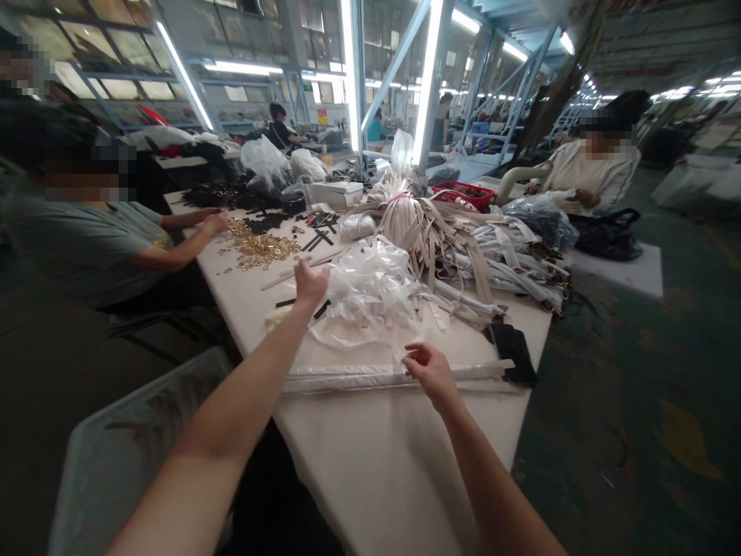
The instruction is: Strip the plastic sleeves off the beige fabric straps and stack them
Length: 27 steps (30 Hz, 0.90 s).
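My left hand (311, 281) reaches out over the table at the left edge of a heap of clear plastic wrappers (370, 282); its fingers are closed, and what they hold, if anything, is too small to tell. My right hand (425, 369) is above long plastic-wrapped strips (359, 376) lying across the table. Its fingers are bent around a thin bit of clear plastic (402, 359). Behind the wrappers stands a bundle of beige straps (405, 224). More wrapped straps (515, 262) are piled to the right.
Gold metal pieces (260, 245) lie near a seated person (104, 239) on the left. Another person (596, 170) sits at the back right. A black pouch (512, 354) lies by the table's right edge. A plastic bin (139, 440) stands at lower left; a red basket (463, 194) is farther back.
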Each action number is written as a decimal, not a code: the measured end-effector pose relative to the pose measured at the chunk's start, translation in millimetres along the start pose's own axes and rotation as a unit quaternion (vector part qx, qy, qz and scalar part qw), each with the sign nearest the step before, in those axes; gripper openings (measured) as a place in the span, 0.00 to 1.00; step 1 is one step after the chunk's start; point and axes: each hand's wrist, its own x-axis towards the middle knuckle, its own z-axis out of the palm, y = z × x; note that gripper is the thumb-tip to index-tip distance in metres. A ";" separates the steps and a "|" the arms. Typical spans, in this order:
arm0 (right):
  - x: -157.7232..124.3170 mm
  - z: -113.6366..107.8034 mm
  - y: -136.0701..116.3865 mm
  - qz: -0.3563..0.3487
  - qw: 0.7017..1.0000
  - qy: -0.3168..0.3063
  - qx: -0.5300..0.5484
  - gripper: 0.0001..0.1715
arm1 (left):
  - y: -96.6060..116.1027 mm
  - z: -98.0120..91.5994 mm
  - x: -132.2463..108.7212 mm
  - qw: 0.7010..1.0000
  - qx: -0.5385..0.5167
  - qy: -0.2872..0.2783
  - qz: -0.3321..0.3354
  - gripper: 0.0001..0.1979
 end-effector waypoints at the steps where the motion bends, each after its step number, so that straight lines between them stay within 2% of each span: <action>1: 12.8 12.4 -0.6 -0.006 1.000 0.008 0.008 0.21 | -11.5 3.5 -26.7 1.000 0.019 -0.005 0.007 0.05; 3: 32.8 37.1 -1.3 -0.029 0.999 0.015 0.013 0.20 | -40.5 11.2 -84.6 0.998 0.039 -0.052 -0.017 0.10; 5: 43.4 58.9 -1.8 -0.059 0.998 -0.006 0.019 0.18 | -70.4 17.7 -135.5 0.977 0.021 -0.169 -0.128 0.20; 6: 45.3 67.8 -2.1 -0.069 0.997 -0.029 0.027 0.17 | -83.0 19.9 -154.3 0.964 -0.034 -0.197 -0.175 0.24; 8: 44.5 80.7 -2.0 -0.073 0.994 -0.078 0.039 0.18 | -101.1 22.0 -175.9 0.951 -0.148 -0.182 -0.201 0.25; 9: 43.0 84.4 -1.5 -0.070 0.992 -0.097 0.034 0.18 | -106.8 22.0 -179.5 0.950 -0.190 -0.153 -0.196 0.24; 11: 40.4 86.6 0.6 -0.064 0.991 -0.117 -0.001 0.20 | -113.8 21.2 -177.4 0.957 -0.211 -0.093 -0.176 0.21; 14: 44.3 80.0 5.5 -0.065 0.988 -0.121 -0.065 0.21 | -119.3 19.9 -168.2 0.973 -0.167 -0.045 -0.155 0.19; 17: 59.5 69.2 9.1 -0.055 0.976 -0.055 -0.205 0.15 | -119.6 17.0 -162.2 0.976 -0.182 0.005 -0.122 0.18; 19: 72.0 64.5 10.1 -0.045 0.939 -0.006 -0.340 0.14 | -114.2 9.2 -157.2 0.968 -0.223 0.065 -0.099 0.17; 21: 83.1 64.7 10.3 -0.042 0.904 0.005 -0.425 0.12 | -103.0 -7.0 -148.8 0.955 -0.255 0.133 -0.069 0.14; 23: 91.4 70.8 9.8 -0.044 0.891 -0.004 -0.451 0.10 | -86.5 -31.1 -137.6 0.944 -0.270 0.189 -0.016 0.11; 25: 97.0 82.4 7.7 -0.047 0.880 -0.007 -0.472 0.09 | -67.1 -57.9 -126.2 0.934 -0.275 0.221 0.063 0.09; 27: 100.4 97.4 3.5 -0.051 0.872 0.004 -0.486 0.11 | -48.9 -79.2 -117.7 0.929 -0.263 0.227 0.131 0.09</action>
